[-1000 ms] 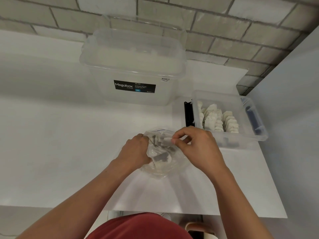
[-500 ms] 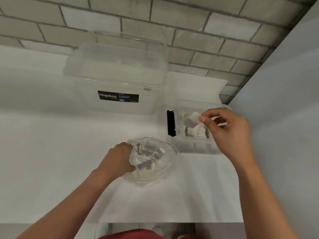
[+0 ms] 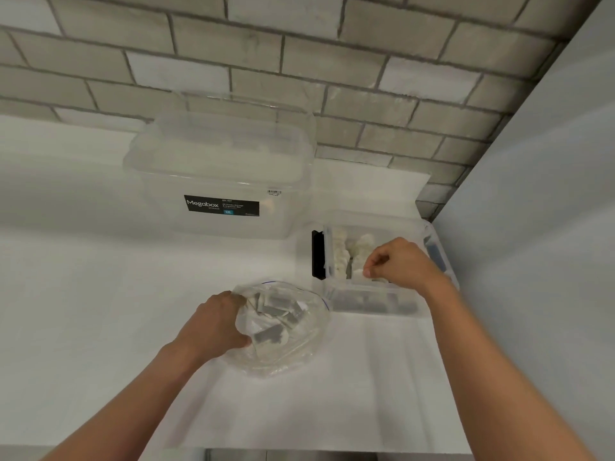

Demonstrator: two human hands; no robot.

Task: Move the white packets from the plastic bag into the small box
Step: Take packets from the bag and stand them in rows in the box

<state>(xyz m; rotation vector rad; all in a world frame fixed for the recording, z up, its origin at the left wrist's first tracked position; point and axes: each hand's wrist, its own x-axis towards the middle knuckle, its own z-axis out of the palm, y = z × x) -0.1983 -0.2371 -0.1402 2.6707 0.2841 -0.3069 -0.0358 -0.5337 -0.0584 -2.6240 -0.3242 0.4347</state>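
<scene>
A clear plastic bag (image 3: 299, 347) lies on the white table with several white packets (image 3: 273, 311) inside. My left hand (image 3: 213, 324) grips the bag's left edge and holds its mouth wide. The small clear box (image 3: 376, 304) stands to the right of the bag, with rows of white packets (image 3: 341, 254) standing in it. My right hand (image 3: 399, 264) reaches down into the box and pinches a white packet (image 3: 357, 275) at the near end of a row.
A large clear Megabox tub (image 3: 219, 181) with its lid on stands behind the bag, against the brick wall. A plain white wall (image 3: 532, 261) closes in right beside the small box. The table's front edge (image 3: 332, 449) runs just below my forearms.
My right hand lifted a packet out of the bag, carried it rightward over the small box and has lowered it in among the rows. My left hand kept its hold on the bag.
</scene>
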